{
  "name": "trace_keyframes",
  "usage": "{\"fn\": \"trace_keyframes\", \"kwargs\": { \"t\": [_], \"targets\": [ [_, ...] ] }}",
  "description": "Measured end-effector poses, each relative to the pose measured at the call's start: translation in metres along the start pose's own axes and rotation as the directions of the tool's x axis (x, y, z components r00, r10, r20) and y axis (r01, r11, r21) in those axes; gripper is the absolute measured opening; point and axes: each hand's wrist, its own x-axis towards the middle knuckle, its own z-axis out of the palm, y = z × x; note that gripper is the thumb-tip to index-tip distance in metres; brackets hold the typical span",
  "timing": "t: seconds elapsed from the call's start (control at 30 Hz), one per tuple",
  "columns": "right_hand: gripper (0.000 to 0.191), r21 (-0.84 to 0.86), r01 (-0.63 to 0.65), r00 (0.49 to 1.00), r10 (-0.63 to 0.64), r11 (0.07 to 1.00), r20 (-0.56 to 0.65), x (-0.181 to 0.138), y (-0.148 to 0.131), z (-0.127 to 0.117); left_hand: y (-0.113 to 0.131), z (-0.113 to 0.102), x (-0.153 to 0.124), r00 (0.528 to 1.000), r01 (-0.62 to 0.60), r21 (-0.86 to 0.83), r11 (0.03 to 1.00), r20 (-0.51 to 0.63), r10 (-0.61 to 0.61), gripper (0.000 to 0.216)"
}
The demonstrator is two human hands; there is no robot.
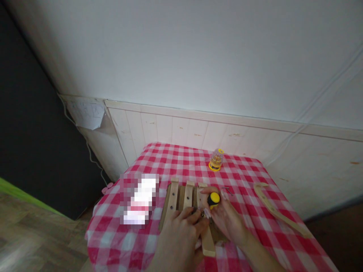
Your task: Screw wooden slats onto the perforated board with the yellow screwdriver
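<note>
A slatted wooden panel (177, 198) lies flat on a table with a red-and-white checked cloth (181, 162). My right hand (224, 217) is wrapped round a short screwdriver with a yellow-and-black handle (213, 198), held over the panel's right slat. My left hand (181, 230) rests on the panel beside it, fingers curled and pinched at the screwdriver's tip. What those fingers pinch is too small to make out.
A yellow screwdriver-bit holder (216, 160) stands toward the table's far side. A curved wooden piece (276, 211) lies at the right. A small metal hex key (228, 190) lies by the panel. A blurred white item (140, 202) lies at the left. The wall is close behind.
</note>
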Motion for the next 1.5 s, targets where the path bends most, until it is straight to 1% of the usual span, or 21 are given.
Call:
{"fn": "trace_keyframes", "kwargs": {
  "t": [0.1, 0.17, 0.27, 0.33, 0.4, 0.5, 0.57, 0.63, 0.7, 0.77, 0.8, 0.87, 0.9, 0.97, 1.03, 1.13, 1.27, 1.37, 1.5],
  "targets": [
    [0.032, -0.099, 0.053, 0.998, -0.054, 0.994, -0.016, -0.001, 0.0, -0.004, -0.002, 0.002, 0.0, 1.0, -0.004, -0.001, 1.0, -0.007, 0.004, 0.041],
    [0.026, -0.128, 0.088, 0.996, -0.084, 0.988, 0.033, -0.001, -0.003, -0.004, -0.003, 0.003, 0.0, 1.0, -0.011, -0.005, 1.0, -0.015, 0.011, 0.044],
    [0.021, -0.104, 0.091, 0.992, -0.081, 0.99, 0.097, -0.002, -0.008, 0.001, -0.004, 0.004, 0.0, 1.0, -0.01, -0.014, 1.0, -0.019, 0.01, 0.046],
    [0.022, -0.109, 0.088, 0.993, -0.079, 0.99, 0.084, -0.001, -0.009, 0.004, -0.004, 0.003, 0.001, 1.0, -0.01, -0.02, 1.0, -0.014, 0.01, 0.047],
    [0.027, -0.098, 0.085, 0.995, -0.079, 0.992, 0.062, 0.0, -0.009, 0.006, -0.003, 0.002, 0.001, 1.0, -0.01, -0.024, 1.0, -0.007, 0.01, 0.047],
    [0.044, -0.022, 0.005, 0.999, -0.005, 1.0, 0.032, 0.001, -0.007, 0.005, -0.002, 0.0, 0.001, 1.0, -0.003, -0.022, 1.0, 0.0, 0.003, 0.049],
    [0.049, 0.012, -0.043, 0.999, 0.043, 0.999, 0.021, 0.002, -0.005, 0.003, -0.001, -0.001, 0.0, 1.0, -0.003, -0.021, 1.0, 0.001, 0.003, 0.046],
    [0.043, -0.011, -0.028, 1.0, 0.028, 1.0, 0.007, 0.001, -0.003, -0.001, -0.001, -0.001, 0.0, 1.0, -0.004, -0.022, 1.0, -0.005, 0.004, 0.041],
    [0.034, -0.065, 0.035, 0.999, -0.035, 0.997, 0.009, -0.001, -0.001, -0.004, -0.002, 0.0, 0.0, 1.0, -0.009, -0.02, 1.0, -0.015, 0.009, 0.039],
    [0.026, -0.095, 0.087, 0.996, -0.084, 0.992, 0.041, -0.002, 0.0, -0.005, -0.002, 0.0, 0.0, 1.0, -0.013, -0.012, 1.0, -0.017, 0.013, 0.039],
    [0.023, -0.087, 0.096, 0.994, -0.09, 0.992, 0.063, -0.002, 0.0, -0.004, -0.003, 0.0, 0.0, 1.0, -0.013, -0.008, 1.0, -0.013, 0.012, 0.039],
    [0.021, -0.046, 0.072, 0.992, -0.067, 0.996, 0.104, -0.001, -0.002, -0.002, -0.003, 0.0, 0.0, 1.0, -0.007, -0.002, 1.0, -0.006, 0.007, 0.037],
    [0.022, -0.03, 0.057, 0.992, -0.053, 0.998, 0.114, -0.001, -0.003, -0.001, -0.003, 0.0, 0.0, 1.0, -0.004, 0.001, 1.0, -0.006, 0.004, 0.036],
    [0.025, -0.031, 0.05, 0.994, -0.047, 0.998, 0.097, 0.0, -0.004, 0.002, -0.003, 0.0, 0.0, 1.0, -0.006, 0.001, 1.0, -0.011, 0.006, 0.037],
    [0.034, -0.035, 0.053, 0.997, -0.051, 0.998, 0.054, 0.001, -0.006, 0.005, -0.003, 0.001, 0.0, 1.0, -0.014, -0.004, 1.0, -0.023, 0.014, 0.04],
    [0.048, 0.004, 0.024, 1.0, -0.024, 1.0, 0.011, 0.001, -0.007, 0.007, -0.003, 0.002, 0.0, 0.999, -0.021, -0.014, 1.0, -0.025, 0.02, 0.044],
    [0.04, 0.003, 0.033, 0.999, -0.033, 0.999, 0.025, 0.0, -0.007, 0.008, -0.002, 0.0, -0.001, 1.0, -0.014, -0.015, 1.0, -0.005, 0.014, 0.04],
    [0.04, -0.057, 0.041, 0.999, -0.04, 0.998, 0.017, -0.003, -0.003, 0.004, -0.002, -0.002, -0.001, 1.0, 0.001, -0.011, 1.0, -0.001, -0.001, 0.04],
    [0.042, -0.144, 0.022, 1.0, -0.021, 0.989, 0.006, -0.009, 0.008, -0.008, 0.0, -0.004, -0.001, 1.0, 0.015, -0.006, 1.0, 0.011, -0.015, 0.042]
  ]
}}
